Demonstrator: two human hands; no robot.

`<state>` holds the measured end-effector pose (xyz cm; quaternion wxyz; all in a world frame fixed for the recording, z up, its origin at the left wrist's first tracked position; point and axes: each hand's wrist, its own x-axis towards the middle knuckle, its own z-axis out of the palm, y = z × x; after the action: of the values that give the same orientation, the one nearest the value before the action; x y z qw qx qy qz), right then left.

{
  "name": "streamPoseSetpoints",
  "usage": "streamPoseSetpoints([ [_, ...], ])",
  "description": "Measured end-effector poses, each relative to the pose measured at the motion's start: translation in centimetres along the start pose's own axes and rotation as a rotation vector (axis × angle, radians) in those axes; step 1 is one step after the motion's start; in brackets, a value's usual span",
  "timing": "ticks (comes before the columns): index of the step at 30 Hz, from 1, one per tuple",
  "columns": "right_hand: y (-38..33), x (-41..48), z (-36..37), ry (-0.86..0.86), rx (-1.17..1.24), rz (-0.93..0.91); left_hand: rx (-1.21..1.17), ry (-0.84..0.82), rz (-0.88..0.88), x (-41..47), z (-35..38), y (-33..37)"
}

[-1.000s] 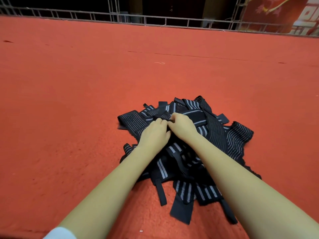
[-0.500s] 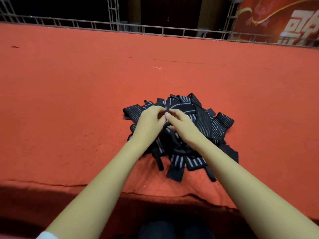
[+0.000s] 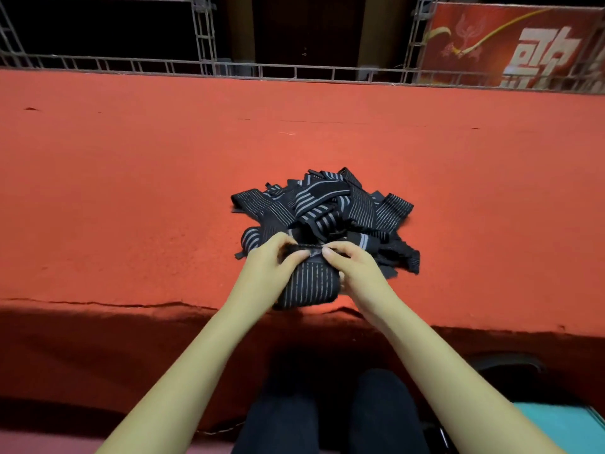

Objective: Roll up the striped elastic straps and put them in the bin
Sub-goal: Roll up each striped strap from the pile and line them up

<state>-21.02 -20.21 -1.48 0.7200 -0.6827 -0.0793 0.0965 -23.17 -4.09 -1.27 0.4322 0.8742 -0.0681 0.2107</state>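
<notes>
red felt table [image 3: 131, 208]: left hand [image 3: 271, 267] and right hand [image 3: 357, 270] pinch one striped strap [image 3: 309, 286] between them.

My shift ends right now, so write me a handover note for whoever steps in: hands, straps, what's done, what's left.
Left hand: its grip pinches the top edge of one striped strap.
Right hand: pinches the same edge, close beside the left.
That strap is spread out at the near edge of the red table, in front of the pile of straps.
Done: one strap singled out; no rolled strap shows.
Left: roll this one, then the pile, and bin them. No bin clearly in view; a teal object at lower right may be it.
</notes>
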Motion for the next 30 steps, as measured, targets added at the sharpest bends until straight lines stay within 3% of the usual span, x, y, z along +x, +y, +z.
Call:
streamPoseSetpoints([
  [4,1.7,-1.7,-0.2,-0.033,0.051,0.041,-0.158,0.036,-0.096,-2.0,1.7,0.1],
  [14,5.2,-2.1,0.1,0.089,0.015,-0.049,-0.494,-0.022,-0.294,-4.3,4.0,-2.3],
  [20,7.4,-1.1,0.0,0.058,0.024,-0.039,-0.469,0.008,-0.328,-3.8,4.9,-4.6],
  [26,9.4,-0.1,-0.8,0.131,-0.025,-0.021,-0.438,0.008,-0.367,-3.2,5.9,-6.6],
  [30,10.0,0.8,-1.2,0.212,-0.114,-0.105,-0.408,-0.028,-0.376,-2.2,6.8,-6.8],
])
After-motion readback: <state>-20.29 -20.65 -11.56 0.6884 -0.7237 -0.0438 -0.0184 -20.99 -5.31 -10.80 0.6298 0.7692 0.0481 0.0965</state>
